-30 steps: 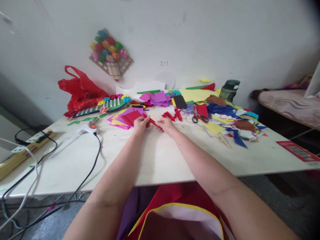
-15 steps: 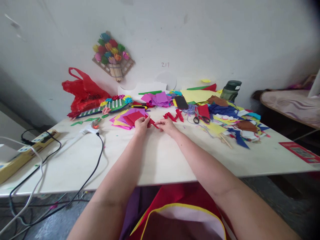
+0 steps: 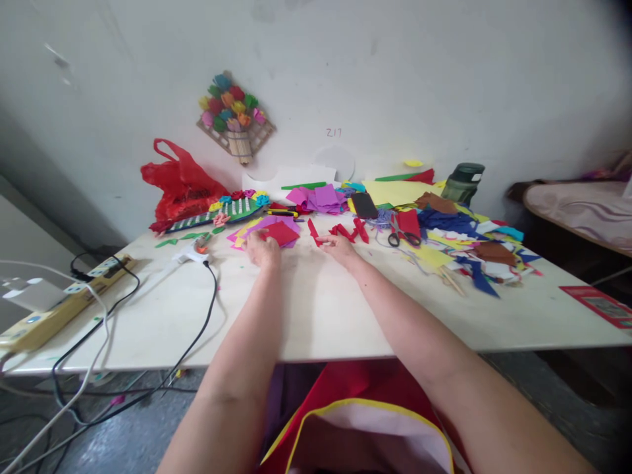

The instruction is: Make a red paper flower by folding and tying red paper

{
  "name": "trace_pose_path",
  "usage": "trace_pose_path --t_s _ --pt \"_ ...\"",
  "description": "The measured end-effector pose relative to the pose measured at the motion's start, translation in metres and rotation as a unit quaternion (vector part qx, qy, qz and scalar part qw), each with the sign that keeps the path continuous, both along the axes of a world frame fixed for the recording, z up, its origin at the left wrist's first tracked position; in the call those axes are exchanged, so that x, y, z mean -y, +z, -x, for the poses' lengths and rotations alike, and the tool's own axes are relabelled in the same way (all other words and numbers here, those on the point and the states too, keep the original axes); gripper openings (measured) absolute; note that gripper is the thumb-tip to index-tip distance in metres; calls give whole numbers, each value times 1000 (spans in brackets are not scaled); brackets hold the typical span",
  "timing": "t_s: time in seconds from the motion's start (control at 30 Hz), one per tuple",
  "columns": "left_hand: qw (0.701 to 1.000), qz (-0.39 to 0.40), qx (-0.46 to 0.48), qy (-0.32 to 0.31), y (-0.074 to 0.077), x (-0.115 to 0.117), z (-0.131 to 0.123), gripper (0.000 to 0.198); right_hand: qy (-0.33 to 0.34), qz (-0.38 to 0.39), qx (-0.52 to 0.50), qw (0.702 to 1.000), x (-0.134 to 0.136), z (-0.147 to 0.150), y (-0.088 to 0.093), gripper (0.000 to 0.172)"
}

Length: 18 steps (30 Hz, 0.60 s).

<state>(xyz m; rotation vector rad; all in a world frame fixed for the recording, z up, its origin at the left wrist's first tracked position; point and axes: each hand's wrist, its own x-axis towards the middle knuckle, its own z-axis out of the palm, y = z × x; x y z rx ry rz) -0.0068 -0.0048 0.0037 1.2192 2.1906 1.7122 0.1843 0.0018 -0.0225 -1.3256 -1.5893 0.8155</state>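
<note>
My right hand (image 3: 340,250) pinches the lower end of a narrow red folded paper strip (image 3: 313,230), which stands up to the left of its fingertips. My left hand (image 3: 263,249) rests at the near edge of a stack of coloured paper squares, its fingers loosely apart and partly blurred. On top of that stack lies a red paper square (image 3: 282,233), with purple paper (image 3: 291,224) and yellow sheets under it. Just beyond my right hand are several folded red paper pieces (image 3: 360,230) on the white table (image 3: 316,309).
Scissors (image 3: 403,237) lie right of the red pieces, before a heap of scraps (image 3: 486,253). A phone (image 3: 364,205) and a dark green bottle (image 3: 463,183) are at the back. On the left are a glue gun (image 3: 195,251), its cord, a power strip (image 3: 64,306) and a red bag (image 3: 182,178).
My left hand has let go of the red strip and moved left to the paper stack. My right hand keeps the strip, now more upright. The view has shifted slightly.
</note>
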Motion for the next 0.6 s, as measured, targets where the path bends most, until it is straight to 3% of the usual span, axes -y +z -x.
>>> trace_pose_path --t_s 0.2,0.47,0.6 --pt "991 119 -51 -29 2 5 5 26 -42 26 109 993 2 -2 9 34" --pt "972 203 -104 -54 -5 2 3 34 -38 37 149 987 -4 -1 6 38" --pt "971 204 -118 -47 -11 -5 5 33 -45 17 170 984 -7 -2 2 37"
